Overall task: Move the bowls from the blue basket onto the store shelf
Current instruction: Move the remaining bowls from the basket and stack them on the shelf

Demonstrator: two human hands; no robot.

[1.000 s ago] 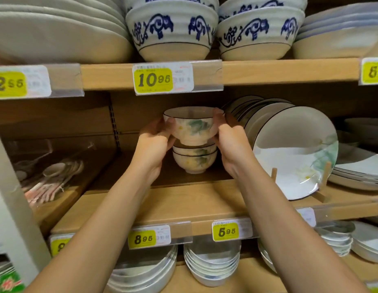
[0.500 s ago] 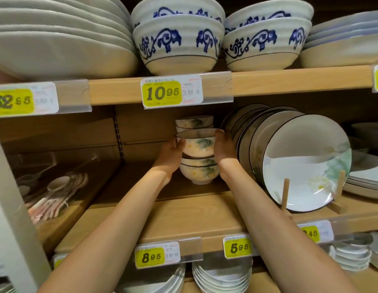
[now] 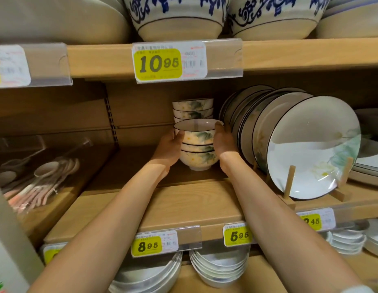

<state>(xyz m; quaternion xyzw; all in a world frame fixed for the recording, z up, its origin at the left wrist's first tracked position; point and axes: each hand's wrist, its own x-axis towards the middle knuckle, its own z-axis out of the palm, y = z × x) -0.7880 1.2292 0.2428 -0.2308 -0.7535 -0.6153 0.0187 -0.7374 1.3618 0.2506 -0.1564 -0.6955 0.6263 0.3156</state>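
Head view, middle shelf (image 3: 184, 205) of a store unit. Found on it: a front stack (image 3: 198, 158) of flowered bowls, with the top bowl (image 3: 197, 132) nested on the two below, or nearly so; cannot tell whether fully seated. Held from both sides: left hand (image 3: 169, 148) against the left wall, right hand (image 3: 223, 142) against the right wall, fingers (image 3: 179, 134) curled round the bowl just under its rim. Directly behind, a rear stack (image 3: 193, 108) of the same bowls, close to the front one. Just to the right, upright plates (image 3: 306, 149) in a wooden rack (image 3: 288, 182), very near the right hand; contact not determinable. Blue basket not in view.

Step judged in hand: seating the top bowl.

Recommended practice:
- Keep the rim level and centred over the bowl beneath; lower straight down, no sliding across the glaze.
- Release only after full seating, both hands together.
- Draw the right hand back toward the shelf edge, never sideways into the plates.
- Confirm an upright stack, clear of the rear stack.

Likely hazards: slick glaze, chipped rims, toppled plates.
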